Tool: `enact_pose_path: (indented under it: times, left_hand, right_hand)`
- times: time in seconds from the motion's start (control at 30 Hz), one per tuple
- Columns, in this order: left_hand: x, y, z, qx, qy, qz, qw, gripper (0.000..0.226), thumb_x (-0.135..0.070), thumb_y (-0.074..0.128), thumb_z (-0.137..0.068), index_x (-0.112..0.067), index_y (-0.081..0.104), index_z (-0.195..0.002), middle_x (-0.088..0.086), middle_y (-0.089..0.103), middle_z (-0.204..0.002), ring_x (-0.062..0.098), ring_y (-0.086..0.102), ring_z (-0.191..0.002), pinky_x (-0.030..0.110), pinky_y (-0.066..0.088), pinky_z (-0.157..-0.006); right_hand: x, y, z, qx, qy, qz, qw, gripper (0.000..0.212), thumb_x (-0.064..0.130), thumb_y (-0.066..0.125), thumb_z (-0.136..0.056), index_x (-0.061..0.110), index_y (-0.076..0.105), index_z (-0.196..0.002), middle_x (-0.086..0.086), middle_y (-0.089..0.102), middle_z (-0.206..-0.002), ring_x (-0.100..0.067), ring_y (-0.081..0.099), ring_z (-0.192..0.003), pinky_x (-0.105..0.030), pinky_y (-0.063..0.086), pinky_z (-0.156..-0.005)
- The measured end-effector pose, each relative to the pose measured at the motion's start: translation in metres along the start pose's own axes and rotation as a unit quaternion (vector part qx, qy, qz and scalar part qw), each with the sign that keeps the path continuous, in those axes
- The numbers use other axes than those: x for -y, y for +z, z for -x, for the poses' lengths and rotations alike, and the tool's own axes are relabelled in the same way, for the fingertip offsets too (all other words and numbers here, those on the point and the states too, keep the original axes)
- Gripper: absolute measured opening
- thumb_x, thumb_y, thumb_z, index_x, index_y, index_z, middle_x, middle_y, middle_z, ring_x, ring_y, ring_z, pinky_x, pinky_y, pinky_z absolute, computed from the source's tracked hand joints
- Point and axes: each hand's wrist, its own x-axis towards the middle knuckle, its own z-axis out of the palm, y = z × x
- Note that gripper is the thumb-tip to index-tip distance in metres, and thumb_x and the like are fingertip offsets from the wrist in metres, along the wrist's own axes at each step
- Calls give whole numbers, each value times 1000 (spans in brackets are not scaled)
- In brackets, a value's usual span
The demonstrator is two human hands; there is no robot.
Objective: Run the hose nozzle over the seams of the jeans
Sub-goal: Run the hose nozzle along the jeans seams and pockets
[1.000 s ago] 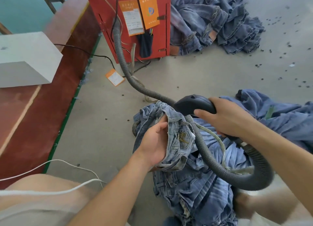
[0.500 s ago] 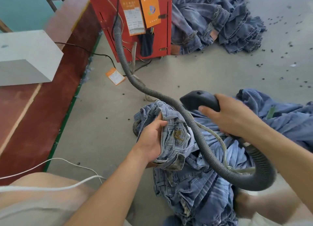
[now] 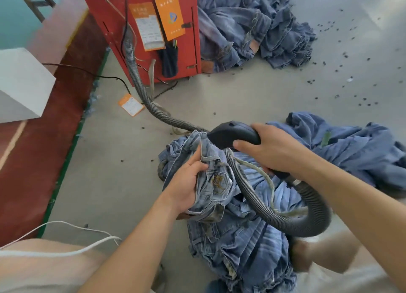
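Left hand [image 3: 186, 187] grips bunched waistband of jeans [image 3: 214, 183], heaped on the floor [image 3: 241, 99] before the person; right hand [image 3: 272, 147] clamps round hose nozzle [image 3: 228, 132], tip touching upper seam; denim soft, floppy, likely best held taut beside each seam.

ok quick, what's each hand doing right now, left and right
Left hand: closed, gripping the bunched jeans near the waistband.
Right hand: closed around the black hose nozzle, tip at the jeans.
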Motion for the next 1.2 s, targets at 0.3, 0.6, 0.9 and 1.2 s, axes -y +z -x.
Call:
enact_pose_path:
  times: [0.3, 0.6, 0.9, 1.2]
  left_hand:
    - [5, 12, 6, -1, -9, 72, 997, 35, -20, 49, -104, -25, 75, -126, 7, 69, -135, 25, 68, -122, 42, 58, -95]
    - [15, 22, -14, -201, 18, 3, 979, 29, 3, 76, -87, -9, 55, -102, 17, 70, -98, 28, 71, -83, 50, 61, -87]
    - [17, 18, -19, -242, 87, -88, 962, 32, -1, 81, -84, -15, 68, -110, 7, 78, -98, 14, 77, -81, 24, 60, -70]
    - [14, 20, -13, -201, 61, -38, 977, 32, 5, 76, -87, -13, 70, -114, 8, 80, -102, 22, 77, -92, 31, 62, -79]
  right_hand:
    - [-17, -20, -14, -106, 68, -99, 987, 28, 45, 62, -99, 17, 61, -102, -8, 64, -59, -23, 60, -41, -41, 55, -46]
    - [-18, -10, 7, -25, 29, 12, 999, 26, 55, 61, -97, 29, 54, -97, 0, 64, -67, -15, 62, -48, -34, 52, -51]
    - [-22, -9, 13, 27, 0, 75, 997, 26, 60, 61, -93, 37, 50, -89, 3, 63, -62, -9, 61, -39, -24, 47, -38]
    - [-22, -5, -5, -20, 52, -31, 998, 26, 50, 64, -97, 26, 54, -94, 4, 63, -49, -17, 60, -37, -30, 50, -37]
